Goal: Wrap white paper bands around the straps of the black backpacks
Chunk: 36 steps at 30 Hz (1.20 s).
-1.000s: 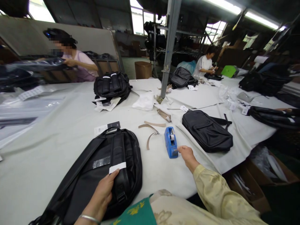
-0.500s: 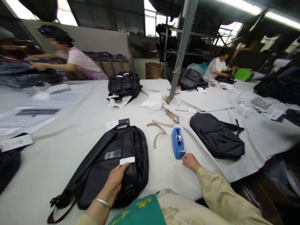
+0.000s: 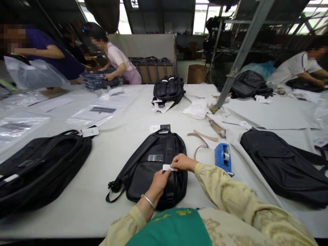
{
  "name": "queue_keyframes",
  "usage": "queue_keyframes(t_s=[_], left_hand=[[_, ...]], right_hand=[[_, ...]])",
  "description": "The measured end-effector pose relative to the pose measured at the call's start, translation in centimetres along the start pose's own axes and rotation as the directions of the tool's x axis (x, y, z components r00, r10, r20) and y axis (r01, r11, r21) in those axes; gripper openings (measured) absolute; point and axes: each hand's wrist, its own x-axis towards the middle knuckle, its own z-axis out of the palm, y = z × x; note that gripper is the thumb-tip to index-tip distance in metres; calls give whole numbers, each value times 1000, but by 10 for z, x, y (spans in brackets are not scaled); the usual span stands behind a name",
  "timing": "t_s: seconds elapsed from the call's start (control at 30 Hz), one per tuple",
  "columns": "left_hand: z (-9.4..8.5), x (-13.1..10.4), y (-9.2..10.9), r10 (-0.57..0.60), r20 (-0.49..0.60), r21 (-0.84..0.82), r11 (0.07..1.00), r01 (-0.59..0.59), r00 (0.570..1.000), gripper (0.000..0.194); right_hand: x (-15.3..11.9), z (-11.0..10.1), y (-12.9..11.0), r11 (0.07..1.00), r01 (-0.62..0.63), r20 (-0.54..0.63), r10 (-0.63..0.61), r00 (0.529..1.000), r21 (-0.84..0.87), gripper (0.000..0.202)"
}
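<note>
A black backpack (image 3: 143, 184) lies on the table in front of me, its back panel and shoulder straps facing up. Around one padded strap (image 3: 169, 150) runs a white band (image 3: 167, 167). My left hand (image 3: 159, 180) is closed on that strap, with the thumb at the band's lower edge. From the right, my right hand (image 3: 183, 162) pinches at the band's right end; anything small between its fingertips is hidden. To the right of the backpack stands a blue tape dispenser (image 3: 222, 158). Printed tags (image 3: 155, 128) stick out above the backpack's top handle.
Black backpacks lie to the left (image 3: 51, 164), to the right (image 3: 282, 164) and farther back (image 3: 167, 89). Tan strips (image 3: 205, 136) lie near the dispenser. A metal post (image 3: 243, 54) rises from the table (image 3: 107, 218). Co-workers handle goods along the far side.
My right hand has left the tape dispenser's cutter end and come left to the white band. My left hand stays on the strap. The view has swung left.
</note>
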Motion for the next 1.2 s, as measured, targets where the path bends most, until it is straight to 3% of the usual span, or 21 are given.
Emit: queue_keyframes(t_s=[0.23, 0.43, 0.63, 0.7, 0.8, 0.9, 0.97, 1.0, 1.03, 1.1, 1.17, 1.2], left_hand=[[3, -3, 4, 47, 0, 48, 998, -47, 999, 32], [4, -3, 3, 97, 11, 154, 983, -98, 995, 36], [2, -2, 1, 81, -22, 125, 989, -77, 996, 34], [1, -1, -1, 52, -19, 67, 996, -51, 998, 34], [0, 1, -3, -43, 40, -186, 981, 49, 998, 36], [1, 3, -2, -112, 184, -463, 867, 186, 977, 39], [1, 2, 1, -135, 265, -538, 801, 262, 955, 35], [1, 2, 3, -150, 293, -558, 775, 296, 944, 32], [1, 2, 4, -167, 313, -574, 751, 327, 935, 30], [0, 0, 8, -202, 324, -594, 717, 366, 924, 26], [1, -1, 9, -225, 297, -591, 720, 364, 928, 25], [1, -1, 9, -227, 277, -585, 731, 351, 934, 25]], right_hand=[[12, 4, -8, 966, -136, -6, 139, 990, -219, 22], [19, 3, -2, 931, -218, 32, 237, 971, -293, 32], [24, 5, 12, 898, -189, -11, 201, 979, -398, 49], [21, 7, 21, 928, -213, -15, 218, 976, -305, 53], [12, 12, 38, 956, -261, 76, 253, 964, 131, 49], [4, 17, 55, 800, -212, 162, 144, 976, 562, 42], [1, 17, 62, 734, -182, 189, 74, 979, 655, 36], [-1, 15, 63, 748, -178, 186, 74, 980, 639, 33], [-3, 14, 63, 788, -171, 146, 104, 984, 591, 29], [-5, 10, 58, 890, -136, -86, 191, 978, 435, 22], [-7, 8, 49, 962, -95, -346, 183, 920, 257, 28], [-7, 9, 44, 980, -78, -403, 147, 903, 183, 35]])
